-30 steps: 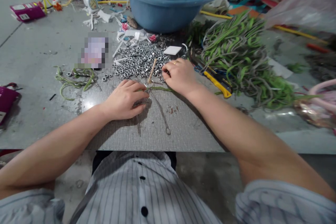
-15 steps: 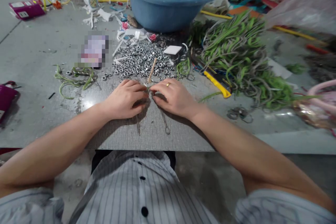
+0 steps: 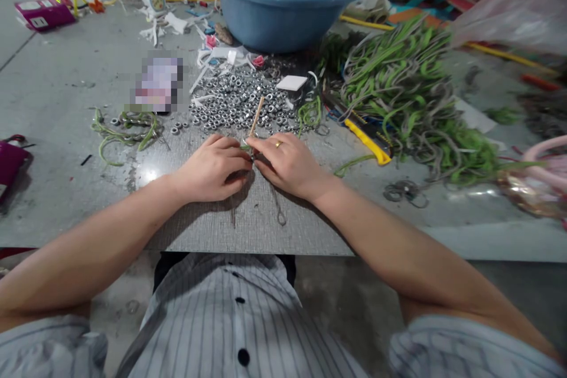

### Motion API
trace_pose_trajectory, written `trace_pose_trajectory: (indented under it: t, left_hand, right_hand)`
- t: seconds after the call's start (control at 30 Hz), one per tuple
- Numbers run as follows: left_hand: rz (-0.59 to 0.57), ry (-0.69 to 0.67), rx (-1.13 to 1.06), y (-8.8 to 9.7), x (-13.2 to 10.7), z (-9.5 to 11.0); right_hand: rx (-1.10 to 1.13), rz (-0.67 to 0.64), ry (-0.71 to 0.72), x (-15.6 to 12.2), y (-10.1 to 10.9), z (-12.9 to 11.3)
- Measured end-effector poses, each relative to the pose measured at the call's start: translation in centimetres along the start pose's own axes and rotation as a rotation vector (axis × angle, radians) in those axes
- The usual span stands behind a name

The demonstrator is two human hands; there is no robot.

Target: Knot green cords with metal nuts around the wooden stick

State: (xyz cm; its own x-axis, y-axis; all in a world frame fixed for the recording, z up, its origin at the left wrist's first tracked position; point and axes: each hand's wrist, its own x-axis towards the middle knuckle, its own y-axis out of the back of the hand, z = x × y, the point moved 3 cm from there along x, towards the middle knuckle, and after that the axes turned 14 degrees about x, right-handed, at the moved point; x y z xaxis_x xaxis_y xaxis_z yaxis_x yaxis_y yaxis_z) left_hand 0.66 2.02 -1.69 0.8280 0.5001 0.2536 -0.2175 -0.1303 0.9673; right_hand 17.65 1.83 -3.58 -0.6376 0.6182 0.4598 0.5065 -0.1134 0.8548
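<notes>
My left hand (image 3: pixel 216 168) and my right hand (image 3: pixel 290 166) meet over the front of the table, fingertips almost touching. Both are closed in a pinch on a thin grey and green cord (image 3: pixel 280 212). One end of it, with a small loop, trails from under my right hand; thin strands hang below my left. What lies right between the fingertips is small and mostly hidden. A thin wooden stick (image 3: pixel 257 117) points up and away just beyond my right fingers. Loose metal nuts (image 3: pixel 225 100) are heaped behind both hands.
A blue basin (image 3: pixel 283 18) stands behind the nuts. To the right lie a pile of green and grey cords (image 3: pixel 398 82) and a yellow utility knife (image 3: pixel 367 139). Knotted green cords (image 3: pixel 126 133) and a blurred phone-like object (image 3: pixel 157 84) are on the left.
My right fingers have shifted slightly to the left and up, towards the base of the stick. My left hand has barely moved.
</notes>
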Motion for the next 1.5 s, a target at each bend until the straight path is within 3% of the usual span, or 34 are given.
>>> trace_pose_trajectory:
  t: [0.8, 1.07, 1.3, 1.5]
  left_hand:
    - [-0.008, -0.003, 0.007, 0.0, 0.0, 0.0]
    - [0.029, -0.007, -0.02, 0.4, 0.0, -0.1]
    - [0.098, 0.042, -0.042, 0.5, 0.0, -0.4]
    - [0.227, 0.242, -0.035, 1.0, -0.2, -1.3]
  right_hand:
    - [0.108, -0.026, -0.127, 0.1, -0.4, 0.4]
    - [0.165, 0.1, -0.261, -0.3, 3.0, 2.2]
    - [0.115, -0.118, -0.498, -2.2, 4.9, 5.3]
    - [0.136, -0.182, -0.566, -2.6, 5.4, 5.9]
